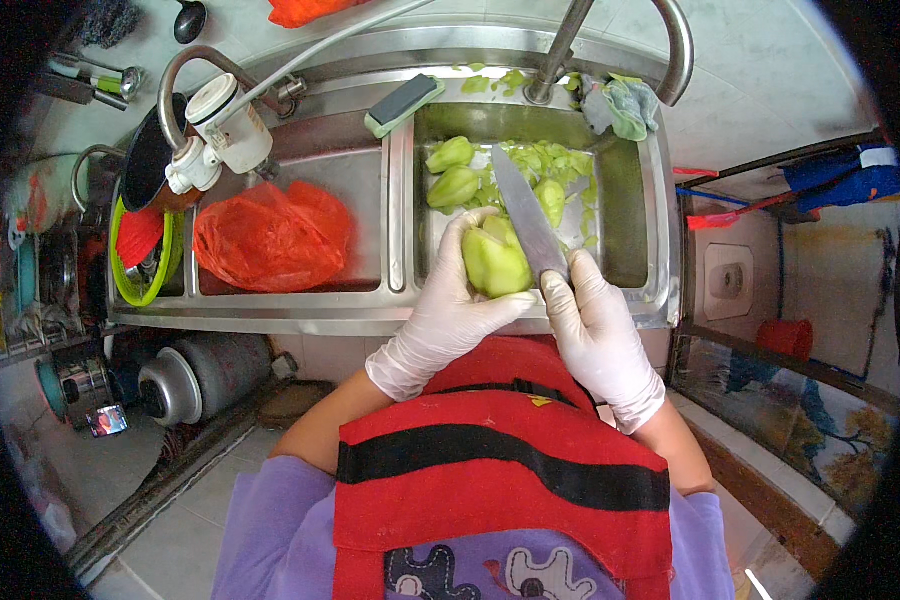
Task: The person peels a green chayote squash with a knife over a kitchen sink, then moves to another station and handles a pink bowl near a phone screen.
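My left hand (457,281), in a white disposable glove, grips a pale green chayote (493,262) with part of its skin pared off. The likewise gloved right hand (596,322) holds a wide-bladed kitchen knife (529,206), its blade slanting up and left beside the chayote's right side. Both hands are above the front edge of the right sink basin (622,217). Inside that basin, two chayotes (452,186) rest at the left and a pared-looking one (550,201) lies behind the knife. Green peelings (547,159) are scattered over the basin floor.
A red plastic bag (274,240) sits in the left basin, beneath a faucet with a white filter (232,124). A sharpening stone (405,103) spans the divider's back end. At the rear right hangs a cloth (630,109). A green-rimmed basket (120,277) stands at the left.
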Demonstrator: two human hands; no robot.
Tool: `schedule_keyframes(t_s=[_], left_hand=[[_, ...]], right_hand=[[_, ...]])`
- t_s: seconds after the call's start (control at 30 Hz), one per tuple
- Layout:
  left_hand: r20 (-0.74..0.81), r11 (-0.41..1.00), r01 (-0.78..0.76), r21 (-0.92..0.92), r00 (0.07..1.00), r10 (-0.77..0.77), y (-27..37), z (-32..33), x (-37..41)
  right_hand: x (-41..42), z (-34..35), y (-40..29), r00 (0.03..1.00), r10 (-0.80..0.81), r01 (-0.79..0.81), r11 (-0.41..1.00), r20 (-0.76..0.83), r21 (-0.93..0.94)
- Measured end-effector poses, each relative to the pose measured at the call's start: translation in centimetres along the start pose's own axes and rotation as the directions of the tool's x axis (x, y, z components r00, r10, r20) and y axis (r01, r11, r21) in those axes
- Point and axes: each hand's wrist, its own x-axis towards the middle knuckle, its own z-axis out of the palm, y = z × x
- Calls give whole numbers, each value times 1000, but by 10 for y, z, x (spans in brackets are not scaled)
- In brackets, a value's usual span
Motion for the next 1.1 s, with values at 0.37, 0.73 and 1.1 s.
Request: schedule_keyframes(t_s=[0.37, 0.73, 1.1], left_hand=[[-68, 996, -2, 94, 998, 9, 0, 11, 4], [24, 933, -117, 339, 993, 115, 9, -8, 15], [-56, 979, -75, 189, 995, 87, 7, -15, 10]], right_hand=[[4, 11, 5, 994, -98, 86, 967, -40, -241], [7, 0, 5, 989, -141, 137, 986, -42, -98], [5, -3, 6, 977, -211, 197, 955, -42, -220]])
